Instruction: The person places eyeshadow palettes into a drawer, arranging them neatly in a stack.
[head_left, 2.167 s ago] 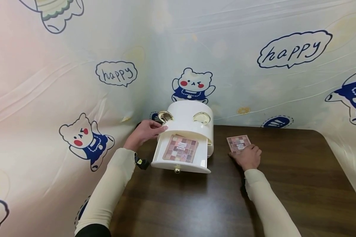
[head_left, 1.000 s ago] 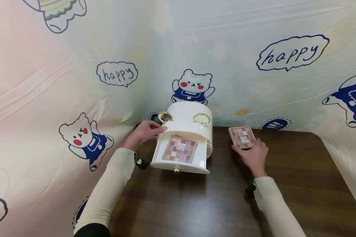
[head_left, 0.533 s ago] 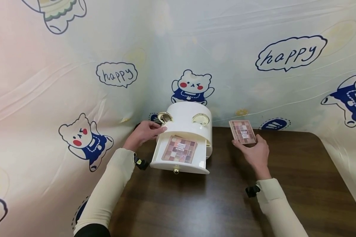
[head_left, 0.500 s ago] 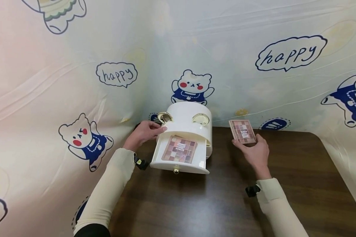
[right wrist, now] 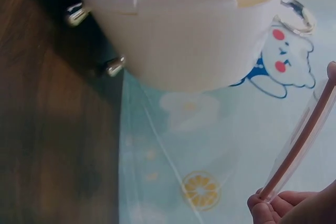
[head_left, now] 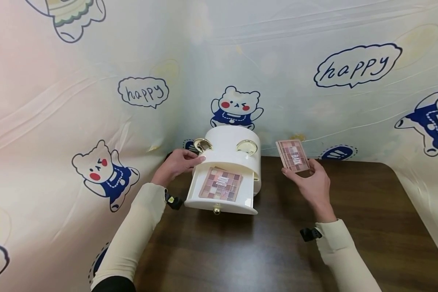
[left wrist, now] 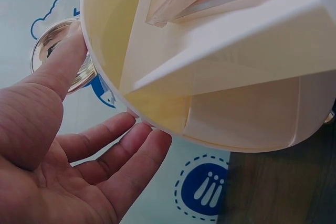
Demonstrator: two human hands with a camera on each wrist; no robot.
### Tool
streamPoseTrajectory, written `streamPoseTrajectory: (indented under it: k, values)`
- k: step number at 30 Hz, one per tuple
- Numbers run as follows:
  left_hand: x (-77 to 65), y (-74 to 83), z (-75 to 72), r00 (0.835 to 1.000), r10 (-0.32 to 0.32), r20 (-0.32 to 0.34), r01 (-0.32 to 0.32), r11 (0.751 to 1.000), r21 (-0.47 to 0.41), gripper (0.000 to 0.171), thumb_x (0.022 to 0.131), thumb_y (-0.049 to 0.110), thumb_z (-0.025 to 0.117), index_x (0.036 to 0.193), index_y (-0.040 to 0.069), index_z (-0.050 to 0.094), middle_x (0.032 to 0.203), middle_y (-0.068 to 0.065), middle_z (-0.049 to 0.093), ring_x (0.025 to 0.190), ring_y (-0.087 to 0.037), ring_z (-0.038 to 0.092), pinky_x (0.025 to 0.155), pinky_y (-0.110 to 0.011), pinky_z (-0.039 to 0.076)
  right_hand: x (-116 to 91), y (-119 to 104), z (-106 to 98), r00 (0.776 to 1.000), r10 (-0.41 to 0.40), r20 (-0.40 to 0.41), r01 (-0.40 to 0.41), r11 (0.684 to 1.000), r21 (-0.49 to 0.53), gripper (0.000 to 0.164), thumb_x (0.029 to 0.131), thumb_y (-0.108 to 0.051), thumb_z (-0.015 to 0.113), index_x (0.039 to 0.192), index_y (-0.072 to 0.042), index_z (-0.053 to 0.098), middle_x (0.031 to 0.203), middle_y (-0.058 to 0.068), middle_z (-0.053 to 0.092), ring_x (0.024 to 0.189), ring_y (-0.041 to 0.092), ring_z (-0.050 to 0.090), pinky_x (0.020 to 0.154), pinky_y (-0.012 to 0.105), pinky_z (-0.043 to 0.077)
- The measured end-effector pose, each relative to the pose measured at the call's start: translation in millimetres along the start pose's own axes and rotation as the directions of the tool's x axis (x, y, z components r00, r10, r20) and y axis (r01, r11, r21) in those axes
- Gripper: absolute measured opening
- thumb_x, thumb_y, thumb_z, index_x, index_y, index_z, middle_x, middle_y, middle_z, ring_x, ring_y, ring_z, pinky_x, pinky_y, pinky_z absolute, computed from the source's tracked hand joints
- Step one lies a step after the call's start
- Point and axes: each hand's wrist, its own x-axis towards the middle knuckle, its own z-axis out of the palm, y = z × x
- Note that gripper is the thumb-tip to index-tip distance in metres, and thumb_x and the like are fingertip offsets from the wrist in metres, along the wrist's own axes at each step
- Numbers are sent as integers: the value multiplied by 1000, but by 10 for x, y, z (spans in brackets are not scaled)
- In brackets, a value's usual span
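Observation:
In the head view, my left hand (head_left: 180,161) rests against the left side of a white drawer box (head_left: 233,136) with gold ear-like rings. The left wrist view shows its thumb near one gold ring (left wrist: 55,51) and its fairly straight fingers (left wrist: 139,156) touching the rounded side. The box's drawer (head_left: 246,198) is pulled out. An eyeshadow palette (head_left: 220,184) with a pinkish grid pattern lies in it. To the right, my right hand (head_left: 312,186) grips a similar eyeshadow palette (head_left: 293,156) by its lower edge, between thumb and fingers, tilted up above the table.
The dark wooden table (head_left: 277,251) has its far edge along a patterned curtain (head_left: 295,101) with cartoon bears. A gold knob (head_left: 217,211) sticks out of the drawer front. More gold feet or knobs (right wrist: 114,65) show on the box in the right wrist view.
My right hand has lifted the palette off the table and tilted it upright, then shifted it slightly left and up. My left hand, the box and the open drawer stay put.

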Motion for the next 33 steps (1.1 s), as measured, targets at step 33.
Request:
streamPoseTrajectory:
  k: [33]
  values:
    - [-38,20,-14,1000,5,4,-5,1000,3,59,85,52,77,123,7,67,116,-14,63,102,-34,63,84,-38,58,-388,-879,343,913,-342,221,328,940,100,94,71,-42,92,147,-9,47,139,7,52,122,26,47,105,56,38]
